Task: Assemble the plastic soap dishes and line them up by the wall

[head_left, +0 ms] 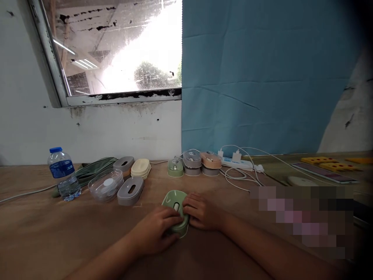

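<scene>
A light green plastic box [171, 197] with rounded ends sits on the table in front of me. A slot in its top has a pale piece in it. My left hand [160, 227] grips the near left side, with its fingers bent over the top. On the right side, my right hand [202, 212] is closed against the box, fingers curled over the edge. Both hands hide parts of its sides. Beyond them stand a green box with a clear cover [175, 168], a grey covered box [192, 161] and an orange-topped covered box [211, 160].
At the left are a water bottle [62, 171], clear plastic covers [105, 186], a grey slotted lid [131, 190] and stacked cream lids [141, 167]. A power strip [237, 163] with white cables lies at the back right. The wooden table [72, 241] meets the wall.
</scene>
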Tool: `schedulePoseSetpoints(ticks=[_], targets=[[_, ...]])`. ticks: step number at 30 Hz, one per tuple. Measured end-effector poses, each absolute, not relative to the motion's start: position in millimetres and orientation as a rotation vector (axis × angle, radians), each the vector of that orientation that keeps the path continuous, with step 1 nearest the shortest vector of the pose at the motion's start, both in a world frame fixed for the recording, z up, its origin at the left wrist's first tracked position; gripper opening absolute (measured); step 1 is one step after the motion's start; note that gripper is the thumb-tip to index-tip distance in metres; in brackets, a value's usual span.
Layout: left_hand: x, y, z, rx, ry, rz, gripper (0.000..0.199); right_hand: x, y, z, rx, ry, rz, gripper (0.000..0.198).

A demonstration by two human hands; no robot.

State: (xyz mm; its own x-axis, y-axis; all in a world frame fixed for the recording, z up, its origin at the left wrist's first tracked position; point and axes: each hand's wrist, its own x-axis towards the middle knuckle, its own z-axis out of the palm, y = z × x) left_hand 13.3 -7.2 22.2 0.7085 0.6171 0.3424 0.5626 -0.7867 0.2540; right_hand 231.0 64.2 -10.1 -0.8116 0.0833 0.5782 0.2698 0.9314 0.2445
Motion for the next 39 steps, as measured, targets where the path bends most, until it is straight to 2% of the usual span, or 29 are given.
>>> schedulePoseSetpoints(ticks=[3,7,11,16,21,26,30,33,39], targets=[[19,-2,-1,2.63,1.029,0.717,0.033,233,67,-10,-0.413,-2.457,-0.392,0.015],[7,6,-4,2.432,1.065,0.922,0.029,234,66,-11,-0.415,-2.347,-0.3,0.033],[3,10,4,2.258,1.068,1.111,0.028,231,62,-10,-0.304,-2.41,-0.321,0.035],[2,14,4,2.171,1.037,1.132,0.028,230,60,-8,-0.298,-2.438,-0.305,0.039],[-1,16,0,2.09,1.014,1.123,0.03,231,60,-6,-0.303,-2.416,-0.301,0.036],[-4,22,-1,1.868,1.055,1.206,0.035,230,63,-9,-0.24,-2.453,-0.393,0.015],[-6,26,-3,1.792,1.023,1.213,0.038,229,66,-11,-0.209,-2.494,-0.412,0.013],[-6,23,-4,1.89,1.025,1.226,0.036,229,66,-10,-0.187,-2.529,-0.392,0.014],[-3,10,-3,2.474,0.945,1.022,0.03,230,66,-11,-0.191,-2.559,-0.43,0.013]])
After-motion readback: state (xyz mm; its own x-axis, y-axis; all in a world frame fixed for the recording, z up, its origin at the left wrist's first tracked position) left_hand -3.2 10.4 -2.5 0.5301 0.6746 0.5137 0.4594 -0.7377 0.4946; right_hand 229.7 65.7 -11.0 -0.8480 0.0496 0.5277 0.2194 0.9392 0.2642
